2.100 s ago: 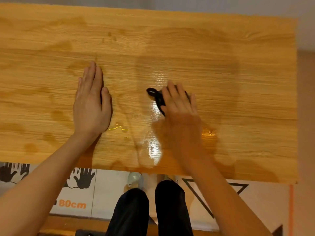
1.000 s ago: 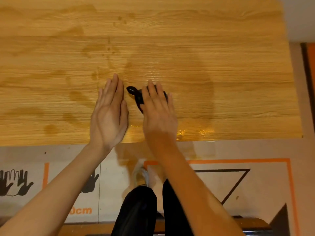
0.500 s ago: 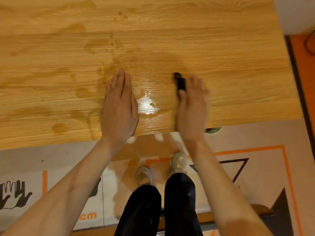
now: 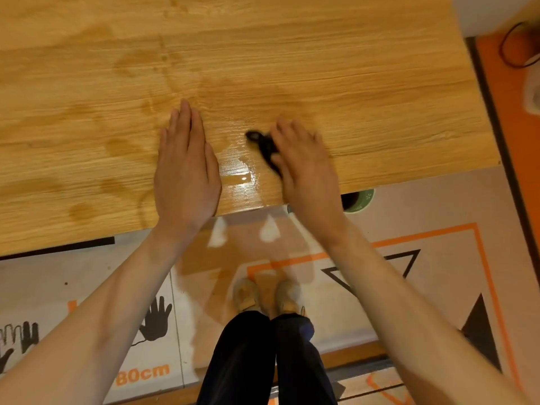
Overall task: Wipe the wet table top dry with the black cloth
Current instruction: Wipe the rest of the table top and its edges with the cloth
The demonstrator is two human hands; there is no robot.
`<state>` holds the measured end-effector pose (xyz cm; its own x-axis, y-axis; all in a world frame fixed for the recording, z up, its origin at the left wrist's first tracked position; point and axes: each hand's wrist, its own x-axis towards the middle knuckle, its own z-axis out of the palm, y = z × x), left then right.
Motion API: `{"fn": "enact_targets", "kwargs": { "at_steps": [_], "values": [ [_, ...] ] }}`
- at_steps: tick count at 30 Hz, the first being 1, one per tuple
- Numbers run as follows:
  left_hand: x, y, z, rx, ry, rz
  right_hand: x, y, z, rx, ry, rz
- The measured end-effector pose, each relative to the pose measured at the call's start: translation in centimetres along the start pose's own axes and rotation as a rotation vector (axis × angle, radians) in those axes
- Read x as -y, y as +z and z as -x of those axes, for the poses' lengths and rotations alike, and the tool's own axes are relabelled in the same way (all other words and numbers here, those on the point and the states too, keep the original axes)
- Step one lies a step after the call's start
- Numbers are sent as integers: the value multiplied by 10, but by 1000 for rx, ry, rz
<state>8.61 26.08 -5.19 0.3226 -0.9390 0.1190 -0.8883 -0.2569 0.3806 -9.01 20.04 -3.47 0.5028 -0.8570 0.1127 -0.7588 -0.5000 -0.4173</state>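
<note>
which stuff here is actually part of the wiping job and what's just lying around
Part of the job:
- black cloth, pressed under the right hand
- table top, with a shiny puddle near its front edge
- left hand, flat on the wood

Just lying about:
- green bowl on the floor, partly under the table edge
- printed floor mat
- dark cable, far right

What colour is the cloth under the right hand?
Black. The cloth shows in the head view, under the right hand.
</note>
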Motion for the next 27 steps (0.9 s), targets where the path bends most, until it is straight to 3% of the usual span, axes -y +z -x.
{"fn": "enact_targets", "kwargs": {
  "at_steps": [5, 10, 13, 17, 20, 24, 27],
  "values": [
    [0, 1, -2, -9, 3, -16, -24, -6, -50, -14, 140, -81],
    [0, 0, 0, -23, 13, -19, -13, -13, 56, 5, 12, -81],
    [-1, 1, -2, -19, 2, -15, -28, -20, 56, 44, -63, -88],
    [1, 2, -2, -26, -17, 13, -55, -28, -11, -19, 86, -161],
    [3, 2, -1, -19, -3, 30, -49, -25, -10, -85, 183, -157],
    [0, -2, 0, 3, -28, 32, -68, -36, 61, 15, -114, -160],
    [1, -6, -3, 37, -6, 39, -111, -59, 69, -20, -37, -159]
  ]
}}
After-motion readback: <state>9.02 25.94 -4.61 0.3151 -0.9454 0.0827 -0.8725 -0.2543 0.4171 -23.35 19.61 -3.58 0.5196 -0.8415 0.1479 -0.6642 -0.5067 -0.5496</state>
